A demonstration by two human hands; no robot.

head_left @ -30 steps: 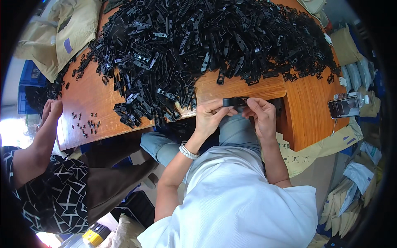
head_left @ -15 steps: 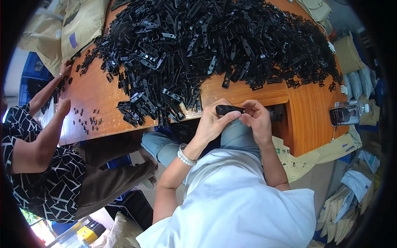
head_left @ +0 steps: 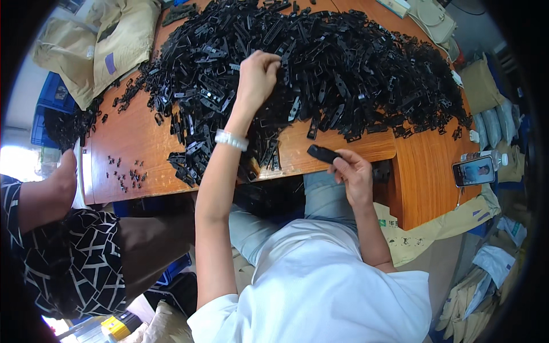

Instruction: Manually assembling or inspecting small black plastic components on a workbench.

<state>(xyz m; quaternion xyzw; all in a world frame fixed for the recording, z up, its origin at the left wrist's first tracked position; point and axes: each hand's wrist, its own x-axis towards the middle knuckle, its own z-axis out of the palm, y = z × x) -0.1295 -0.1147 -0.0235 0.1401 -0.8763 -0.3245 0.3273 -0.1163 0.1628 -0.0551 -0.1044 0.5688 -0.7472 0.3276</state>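
A large heap of flat black plastic parts (head_left: 326,63), many long with slots and holes, covers much of the wooden table (head_left: 309,157). My left hand (head_left: 257,80) reaches over the middle of it, fingers curled together at the pile; whatever they may grip is hidden. Over the table's near edge, my right hand (head_left: 355,174) pinches a long black plastic part (head_left: 323,154) by one end, its other end pointing left and away from me. More long parts (head_left: 197,160) lie at the heap's near left edge.
Tiny dark pieces (head_left: 128,174) are scattered at the table's left, beside a co-worker's arm (head_left: 54,188). Paper sacks (head_left: 123,48) stand at the far left. On the right are a phone (head_left: 474,171) and a clear bottle (head_left: 498,158).
My left hand has left the black part and moved far forward onto the heap. My right hand keeps the part, now slightly lower. The co-worker's arms have drawn back left.
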